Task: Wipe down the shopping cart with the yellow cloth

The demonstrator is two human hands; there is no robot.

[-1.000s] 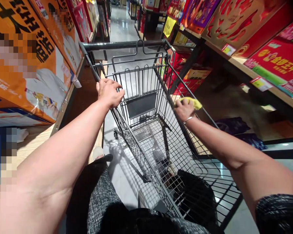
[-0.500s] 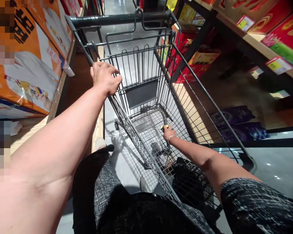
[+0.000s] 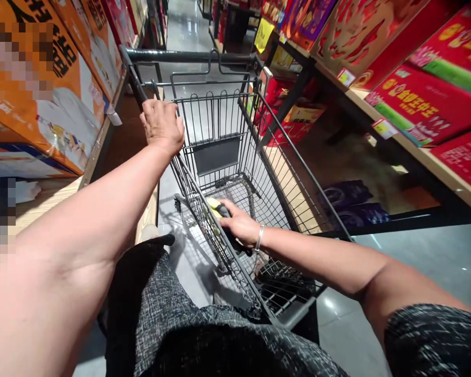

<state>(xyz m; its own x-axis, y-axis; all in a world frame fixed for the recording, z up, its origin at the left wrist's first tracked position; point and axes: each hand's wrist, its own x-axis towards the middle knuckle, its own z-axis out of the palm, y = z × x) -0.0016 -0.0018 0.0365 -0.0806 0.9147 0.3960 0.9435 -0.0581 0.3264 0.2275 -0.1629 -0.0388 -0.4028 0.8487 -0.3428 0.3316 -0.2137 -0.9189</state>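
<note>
A: Left hand point(image 3: 163, 125)?
B: Clasped over the rim of the cart point(image 3: 215, 156), toward the handle point(image 3: 192, 56); back of hand up, arm extended.
A: Right hand point(image 3: 239, 222)?
B: Reaching down inside the basket, fingers closed on a yellow cloth point(image 3: 214, 205). Dark material also at the fingers; cannot tell whether it belongs to the cloth.
A: Cloth position?
B: Inside the cart, at the left wire wall, below the left hand and well apart from it. Partly seen through the mesh.
A: Surroundings?
B: Orange boxes point(image 3: 82, 104) on the left, red boxes point(image 3: 419, 104) shelved on the right. Bracelet point(image 3: 260, 237) on right wrist.
</note>
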